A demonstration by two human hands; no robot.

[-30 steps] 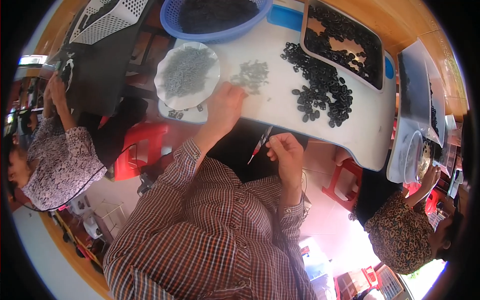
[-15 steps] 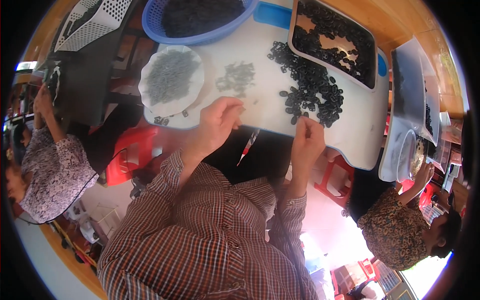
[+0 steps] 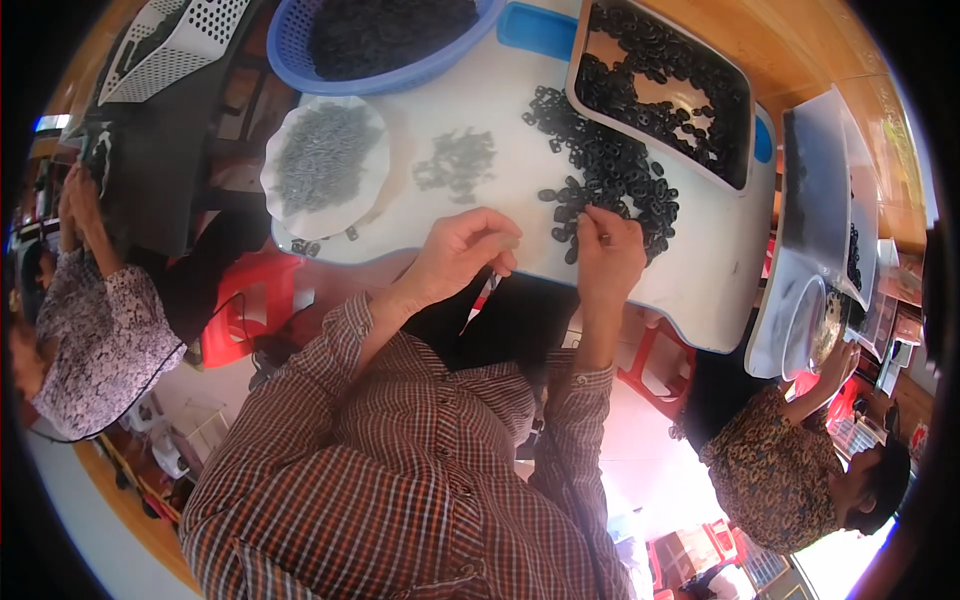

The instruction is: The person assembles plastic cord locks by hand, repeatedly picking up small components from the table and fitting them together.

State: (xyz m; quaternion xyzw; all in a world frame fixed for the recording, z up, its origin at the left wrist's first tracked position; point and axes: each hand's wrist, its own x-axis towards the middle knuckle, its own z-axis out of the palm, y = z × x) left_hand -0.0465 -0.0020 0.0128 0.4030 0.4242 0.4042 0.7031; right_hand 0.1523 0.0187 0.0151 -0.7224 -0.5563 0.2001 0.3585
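My left hand (image 3: 463,252) is held over the near edge of the white table (image 3: 500,95), its thumb and fingers pinched together. Whatever is between those fingertips is too small to name. My right hand (image 3: 610,250) reaches to the near left side of a heap of small black oval pieces with holes (image 3: 625,165). Its thumb and forefinger are closed at the heap, and the fingers hide what they pinch. Left of the heap lies a loose patch of small greyish, see-through pieces (image 3: 457,165). A white scalloped plate (image 3: 375,185) holds many similar thin grey pieces.
A blue basket (image 3: 400,75) of dark pieces stands at the far left of the table. A tray (image 3: 655,135) of black pieces is at the far right. Two people (image 3: 100,330), (image 3: 780,470) work at either side. A red stool (image 3: 245,310) stands at left.
My right hand has moved away from me, its fingertips now among the black pieces. My left hand has shifted slightly right and nearer to me, still pinched. The whole view has shifted a little.
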